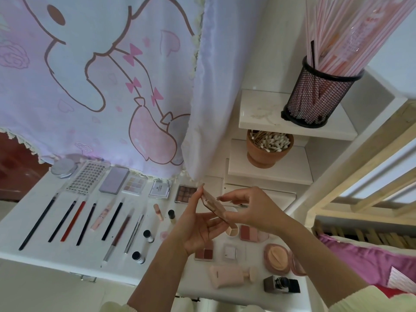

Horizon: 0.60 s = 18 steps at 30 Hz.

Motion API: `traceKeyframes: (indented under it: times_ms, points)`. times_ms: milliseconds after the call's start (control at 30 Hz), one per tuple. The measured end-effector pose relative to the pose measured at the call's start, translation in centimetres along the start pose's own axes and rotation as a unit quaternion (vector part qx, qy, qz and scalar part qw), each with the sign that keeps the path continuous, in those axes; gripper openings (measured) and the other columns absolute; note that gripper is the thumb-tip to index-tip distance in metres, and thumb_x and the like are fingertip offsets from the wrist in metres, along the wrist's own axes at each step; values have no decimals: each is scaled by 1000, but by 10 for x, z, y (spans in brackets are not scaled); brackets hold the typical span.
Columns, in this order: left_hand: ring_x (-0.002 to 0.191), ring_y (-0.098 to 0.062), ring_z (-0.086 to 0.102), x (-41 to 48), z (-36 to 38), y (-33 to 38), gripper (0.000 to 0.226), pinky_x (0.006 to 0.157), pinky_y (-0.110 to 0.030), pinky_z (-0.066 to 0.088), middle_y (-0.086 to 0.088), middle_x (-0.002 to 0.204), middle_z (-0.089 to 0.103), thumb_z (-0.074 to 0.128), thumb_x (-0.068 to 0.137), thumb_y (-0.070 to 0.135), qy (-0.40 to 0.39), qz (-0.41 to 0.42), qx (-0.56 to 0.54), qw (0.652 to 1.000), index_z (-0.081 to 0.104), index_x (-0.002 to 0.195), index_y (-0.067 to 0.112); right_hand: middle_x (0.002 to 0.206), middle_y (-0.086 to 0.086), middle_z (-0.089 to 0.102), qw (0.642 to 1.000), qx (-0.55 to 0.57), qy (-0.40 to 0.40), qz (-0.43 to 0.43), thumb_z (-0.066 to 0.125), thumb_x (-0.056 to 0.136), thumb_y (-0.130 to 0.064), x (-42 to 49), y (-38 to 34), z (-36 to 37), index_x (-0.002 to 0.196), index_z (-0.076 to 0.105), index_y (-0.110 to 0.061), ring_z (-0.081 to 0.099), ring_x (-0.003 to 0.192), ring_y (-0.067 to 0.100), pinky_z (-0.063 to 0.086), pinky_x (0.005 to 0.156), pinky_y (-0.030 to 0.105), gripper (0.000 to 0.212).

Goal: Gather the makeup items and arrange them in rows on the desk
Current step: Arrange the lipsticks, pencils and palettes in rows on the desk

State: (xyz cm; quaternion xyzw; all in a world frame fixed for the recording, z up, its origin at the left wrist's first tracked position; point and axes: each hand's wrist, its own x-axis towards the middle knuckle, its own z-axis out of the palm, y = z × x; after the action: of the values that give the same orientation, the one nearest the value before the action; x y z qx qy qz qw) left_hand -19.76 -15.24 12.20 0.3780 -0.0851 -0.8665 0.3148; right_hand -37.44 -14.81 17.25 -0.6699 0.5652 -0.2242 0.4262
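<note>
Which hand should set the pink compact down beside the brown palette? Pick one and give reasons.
Left, probably. The left hand cradles the pink compact from below and sits nearest the brown palette; the right hand only pinches its edge with fingertips.

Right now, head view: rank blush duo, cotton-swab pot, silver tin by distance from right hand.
1. blush duo, on the desk under the right hand.
2. cotton-swab pot, on the shelf behind.
3. silver tin, far left.

Curtain (pixel 112 86) hangs low over back palettes (pixel 114 180) (front-left desk (pixel 67 253) bare).
</note>
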Motion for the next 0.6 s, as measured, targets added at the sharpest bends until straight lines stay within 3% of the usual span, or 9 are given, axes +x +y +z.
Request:
traceKeyframes:
  times_ms: [100,267,333,467,600]
  points:
    - [92,-31,65,0,3,-1,81,74,-37,60,-21,99,63,71,73,57,8,2,3,1000,59,117,-11,90,-28,68,999,-35,5,-32,76,78,-22,0,-6,5,106,74,-30,61,97,-12,45,86,7,29]
    - [83,-30,67,0,4,-1,76,69,-36,60,-19,92,65,70,74,56,16,2,18,1000,61,113,-9,88,-30,66,998,-60,1,-35,76,75,-23,-1,-8,7,109,73,-28,62,99,-6,49,91,16,34]
    - [84,-30,67,1,4,-2,76,71,-37,60,-19,93,66,70,74,56,14,1,19,1000,62,112,-8,91,-23,71,996,-72,-7,-42,74,74,-23,-1,-8,8,108,73,-30,63,97,-2,50,92,22,34]
    - [85,-30,66,0,4,-4,72,69,-36,61,-21,101,62,68,74,57,14,-1,28,1000,65,107,-7,94,-17,73,996,-82,-12,-44,70,73,-22,-1,-8,11,106,74,-33,64,92,-1,52,87,24,34]
    - [78,-29,68,-1,5,-5,73,59,-33,59,-19,95,64,68,75,56,4,-2,31,1000,63,113,-7,84,-9,72,995,-95,-11,-41,64,69,-28,-1,-6,15,101,73,-31,65,83,9,54,80,29,34]
